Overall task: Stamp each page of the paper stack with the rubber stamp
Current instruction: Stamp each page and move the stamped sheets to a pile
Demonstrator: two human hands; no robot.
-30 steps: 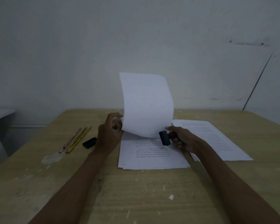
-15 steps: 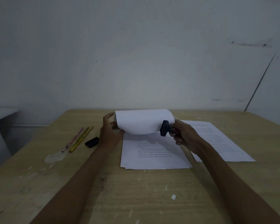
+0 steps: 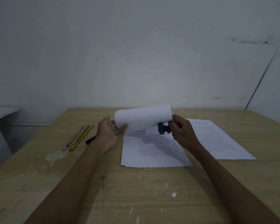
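Two hands up over the paper stack (image 3: 153,152), mid page-turn. Left hand (image 3: 111,130) is palm-up with fingers relaxed and straight, supporting the near edge of the curled sheet (image 3: 142,118), not pinching it. Right hand (image 3: 182,131) grips the rubber stamp (image 3: 162,128), fingers curled round its handle, stamp lying sideways just beside the sheet's right end; looks like it may also be pinching that end of the sheet, too dim to be sure. Stack sits centre on the table (image 3: 136,191), printed text showing on the exposed top page. Second pile of pages (image 3: 220,139) lies right of it, partly under the right forearm, probably the done ones.

Step in hand: clearing the lifted sheet off the stack. Next move calls for carrying it to the right pile, then turning the stamp face-down and pressing square on the exposed page. Pencils (image 3: 78,137) and a small black object (image 3: 90,140) sit off to the left, untouched
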